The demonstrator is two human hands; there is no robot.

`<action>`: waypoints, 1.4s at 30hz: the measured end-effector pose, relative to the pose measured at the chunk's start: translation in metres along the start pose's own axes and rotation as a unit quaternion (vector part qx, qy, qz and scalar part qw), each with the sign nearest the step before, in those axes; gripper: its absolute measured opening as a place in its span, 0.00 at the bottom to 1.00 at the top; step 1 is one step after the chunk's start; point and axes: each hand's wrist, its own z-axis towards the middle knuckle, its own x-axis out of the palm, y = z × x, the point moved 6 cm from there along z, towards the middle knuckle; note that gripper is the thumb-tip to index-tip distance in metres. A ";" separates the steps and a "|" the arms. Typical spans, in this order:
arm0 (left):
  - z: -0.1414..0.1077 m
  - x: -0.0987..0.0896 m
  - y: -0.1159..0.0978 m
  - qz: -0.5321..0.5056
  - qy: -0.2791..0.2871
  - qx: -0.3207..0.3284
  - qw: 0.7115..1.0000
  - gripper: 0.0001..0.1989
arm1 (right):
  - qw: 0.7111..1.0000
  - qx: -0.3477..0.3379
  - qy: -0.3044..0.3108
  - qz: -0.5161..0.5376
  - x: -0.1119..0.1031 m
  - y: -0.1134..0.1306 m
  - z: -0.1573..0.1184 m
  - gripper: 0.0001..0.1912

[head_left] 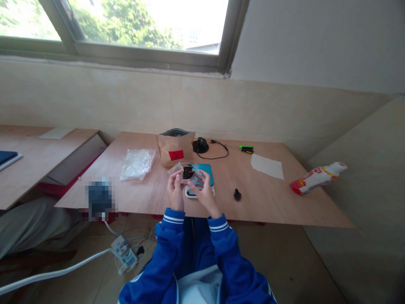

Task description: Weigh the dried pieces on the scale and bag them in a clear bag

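My left hand and my right hand hold up a small clear plastic bag between their fingertips, above the table's near edge. Inside it lies a dark, glossy lump, its exact kind unclear. Just below my hands, a white device with a teal top sits on the plywood table, partly hidden by my right hand. A small black object stands to the right of my hands. Behind them is a brown paper bag with a red label.
A crumpled plastic bag, a black corded device, a green-handled screwdriver, white paper and a red-and-white bottle share the table. A white power strip with cables lies on the floor below.
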 end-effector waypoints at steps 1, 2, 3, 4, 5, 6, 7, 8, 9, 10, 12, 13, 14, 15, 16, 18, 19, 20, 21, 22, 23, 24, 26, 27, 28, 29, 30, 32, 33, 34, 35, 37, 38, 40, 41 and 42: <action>-0.003 0.004 0.000 -0.008 0.014 -0.004 1.000 0.16 | 1.000 -0.008 -0.020 0.015 -0.001 0.004 0.000 0.33; -0.006 0.007 0.000 -0.014 0.028 -0.010 0.999 0.15 | 0.999 -0.015 -0.037 0.030 -0.002 0.007 0.000 0.30; -0.009 0.010 -0.001 -0.017 0.042 -0.016 0.999 0.14 | 0.998 -0.020 -0.047 0.044 -0.004 0.011 0.000 0.27; -0.012 0.013 -0.002 -0.017 0.056 -0.021 0.998 0.14 | 0.997 -0.023 -0.050 0.057 -0.006 0.013 0.001 0.25; -0.015 0.016 -0.003 -0.013 0.071 -0.024 0.997 0.14 | 0.996 -0.024 -0.051 0.066 -0.007 0.015 0.001 0.24; -0.017 0.018 -0.005 -0.008 0.085 -0.026 0.996 0.14 | 0.996 -0.022 -0.053 0.072 -0.010 0.017 0.001 0.22; -0.020 0.020 -0.007 -0.003 0.100 -0.027 0.995 0.14 | 0.995 -0.018 -0.059 0.075 -0.012 0.017 0.000 0.21; -0.021 0.022 -0.009 0.000 0.112 -0.027 0.993 0.14 | 0.995 -0.014 -0.069 0.077 -0.015 0.018 -0.001 0.19; -0.023 0.023 -0.011 0.005 0.121 -0.024 0.992 0.15 | 0.993 -0.010 -0.084 0.078 -0.019 0.018 -0.003 0.18; -0.024 0.023 -0.013 0.014 0.126 -0.019 0.992 0.16 | 0.992 -0.007 -0.101 0.079 -0.022 0.019 -0.005 0.18; -0.023 0.019 -0.018 0.050 0.110 0.005 0.993 0.15 | 0.987 -0.010 -0.132 0.086 -0.028 0.023 -0.008 0.17; -0.021 0.014 -0.021 0.078 0.089 0.025 0.993 0.15 | 0.986 -0.016 -0.143 0.088 -0.031 0.026 -0.009 0.16; -0.019 0.009 -0.024 0.110 0.063 0.047 0.991 0.15 | 0.984 -0.023 -0.150 0.089 -0.034 0.029 -0.010 0.16; -0.016 0.003 -0.027 0.144 0.035 0.068 0.987 0.16 | 0.984 -0.031 -0.154 0.089 -0.037 0.032 -0.011 0.15; -0.013 -0.001 -0.030 0.173 0.015 0.083 0.981 0.17 | 0.983 -0.039 -0.154 0.086 -0.040 0.035 -0.012 0.15; -0.007 -0.007 -0.030 0.209 0.015 0.089 0.974 0.20 | 0.985 -0.053 -0.149 0.077 -0.046 0.039 -0.013 0.14; -0.004 -0.009 -0.028 0.214 0.027 0.082 0.973 0.20 | 0.986 -0.057 -0.143 0.071 -0.049 0.040 -0.013 0.14; -0.002 -0.010 -0.026 0.212 0.042 0.073 0.974 0.20 | 0.987 -0.061 -0.135 0.066 -0.051 0.041 -0.013 0.14; 0.000 -0.010 -0.025 0.206 0.054 0.065 0.975 0.19 | 0.988 -0.063 -0.129 0.060 -0.053 0.042 -0.013 0.15; 0.001 -0.011 -0.024 0.199 0.059 0.061 0.976 0.18 | 0.989 -0.064 -0.124 0.053 -0.054 0.042 -0.013 0.15; 0.001 -0.012 -0.024 0.192 0.059 0.061 0.978 0.17 | 0.989 -0.062 -0.123 0.047 -0.056 0.042 -0.014 0.16; 0.000 -0.012 -0.025 0.187 0.056 0.064 0.979 0.17 | 0.990 -0.058 -0.124 0.041 -0.057 0.041 -0.014 0.18; -0.002 -0.011 -0.028 0.178 0.053 0.073 0.980 0.15 | 0.990 -0.050 -0.128 0.031 -0.059 0.040 -0.015 0.20; -0.004 -0.009 -0.029 0.178 0.050 0.081 0.979 0.14 | 0.990 -0.049 -0.129 0.027 -0.059 0.041 -0.016 0.21; -0.006 -0.007 -0.031 0.182 0.050 0.091 0.978 0.14 | 0.990 -0.051 -0.127 0.022 -0.059 0.042 -0.017 0.21; -0.008 -0.005 -0.033 0.186 0.054 0.102 0.976 0.13 | 0.991 -0.057 -0.123 0.015 -0.058 0.044 -0.019 0.20; -0.010 -0.002 -0.035 0.191 0.059 0.112 0.974 0.12 | 0.991 -0.066 -0.116 0.006 -0.057 0.046 -0.020 0.19; -0.013 0.001 -0.037 0.191 0.063 0.120 0.972 0.11 | 0.990 -0.087 -0.110 -0.020 -0.057 0.052 -0.022 0.18; -0.014 0.001 -0.037 0.184 0.054 0.120 0.974 0.11 | 0.988 -0.094 -0.115 -0.034 -0.058 0.054 -0.024 0.18; -0.014 0.000 -0.038 0.173 0.038 0.119 0.977 0.11 | 0.986 -0.097 -0.129 -0.046 -0.061 0.056 -0.025 0.18; -0.014 -0.002 -0.040 0.159 0.019 0.118 0.980 0.11 | 0.983 -0.097 -0.148 -0.057 -0.064 0.057 -0.026 0.18; -0.014 -0.006 -0.043 0.131 -0.012 0.119 0.984 0.11 | 0.976 -0.090 -0.185 -0.076 -0.071 0.057 -0.028 0.20; -0.015 -0.006 -0.046 0.119 -0.020 0.120 0.985 0.11 | 0.973 -0.087 -0.196 -0.084 -0.073 0.057 -0.028 0.21; -0.015 -0.006 -0.050 0.099 -0.027 0.116 0.988 0.11 | 0.970 -0.084 -0.207 -0.093 -0.075 0.057 -0.028 0.22; -0.016 -0.006 -0.054 0.090 -0.032 0.116 0.989 0.11 | 0.970 -0.083 -0.207 -0.093 -0.075 0.058 -0.028 0.22; -0.016 -0.006 -0.057 0.085 -0.036 0.115 0.989 0.11 | 0.971 -0.082 -0.205 -0.091 -0.075 0.058 -0.028 0.22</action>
